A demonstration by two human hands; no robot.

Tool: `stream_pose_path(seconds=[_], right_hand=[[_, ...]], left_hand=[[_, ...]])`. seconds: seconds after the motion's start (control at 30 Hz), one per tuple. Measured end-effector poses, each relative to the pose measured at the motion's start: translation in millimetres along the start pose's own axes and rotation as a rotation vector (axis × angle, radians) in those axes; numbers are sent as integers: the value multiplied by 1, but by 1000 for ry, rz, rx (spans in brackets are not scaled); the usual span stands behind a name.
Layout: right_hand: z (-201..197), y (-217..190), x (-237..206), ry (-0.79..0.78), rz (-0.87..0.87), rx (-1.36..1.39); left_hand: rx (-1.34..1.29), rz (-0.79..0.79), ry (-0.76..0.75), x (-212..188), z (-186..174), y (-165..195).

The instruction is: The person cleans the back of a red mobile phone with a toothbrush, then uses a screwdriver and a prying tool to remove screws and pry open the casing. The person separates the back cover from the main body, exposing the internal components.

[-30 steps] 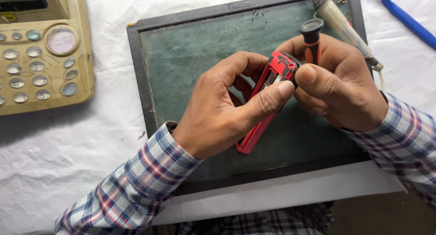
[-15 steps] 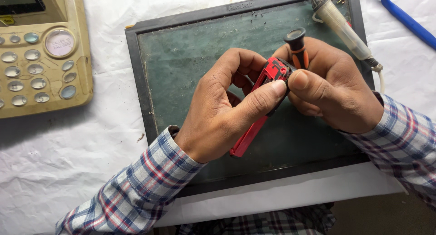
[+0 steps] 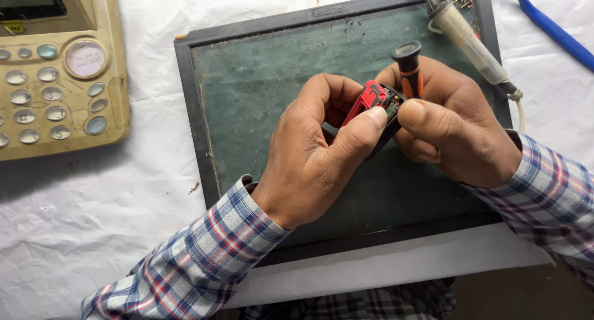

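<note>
Centrally, over a dark green work mat (image 3: 260, 66) with a black frame, both hands meet. Left hand (image 3: 315, 153) is curled tight, thumb laid along the top, fingers wrapped under a small red plastic device (image 3: 371, 97) with a black lower shell; a sliver of green circuit board shows at its open end. Right hand (image 3: 451, 134) is closed too, thumb pressed against the device's end, its fingers gripping a screwdriver (image 3: 409, 66) with an orange-and-black ribbed handle and a flat round cap, standing nearly upright. Its tip is hidden behind the fingers, possibly seated in the device. Both sleeves are plaid, blue, red and white.

Mat lies on a desk covered in crinkled white sheeting (image 3: 93, 221). Far left: a beige desk telephone (image 3: 55, 91) with rounded translucent buttons. Far right: a soldering iron (image 3: 470, 38) with a pale translucent barrel, lying slantwise across the mat's corner; beyond it a blue strip (image 3: 550, 29).

Against a second ago: more of the red device's length showed below the left palm; now it is tucked deeper and held higher.
</note>
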State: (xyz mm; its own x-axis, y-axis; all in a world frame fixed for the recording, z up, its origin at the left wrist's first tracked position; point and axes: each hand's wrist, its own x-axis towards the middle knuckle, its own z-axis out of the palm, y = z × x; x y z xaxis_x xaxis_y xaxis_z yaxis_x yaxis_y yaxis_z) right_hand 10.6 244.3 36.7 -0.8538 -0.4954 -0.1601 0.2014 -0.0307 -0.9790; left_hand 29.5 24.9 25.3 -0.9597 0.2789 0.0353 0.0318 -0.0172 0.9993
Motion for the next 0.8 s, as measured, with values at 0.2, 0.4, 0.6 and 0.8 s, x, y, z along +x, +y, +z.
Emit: stream_pose_path(seconds=[0.2, 0.4, 0.6, 0.8], right_hand=[[-3, 1, -1, 48, 9, -36], [-2, 0, -2, 54, -44, -72], [-1, -2, -2, 111, -19, -204], [-1, -1, 0, 94, 4, -156]], left_hand=[[-41, -2, -83, 4, -2, 3], [-25, 29, -73, 4, -1, 6], [-72, -33, -87, 5, -1, 4], [-121, -66, -94, 4, -1, 2]])
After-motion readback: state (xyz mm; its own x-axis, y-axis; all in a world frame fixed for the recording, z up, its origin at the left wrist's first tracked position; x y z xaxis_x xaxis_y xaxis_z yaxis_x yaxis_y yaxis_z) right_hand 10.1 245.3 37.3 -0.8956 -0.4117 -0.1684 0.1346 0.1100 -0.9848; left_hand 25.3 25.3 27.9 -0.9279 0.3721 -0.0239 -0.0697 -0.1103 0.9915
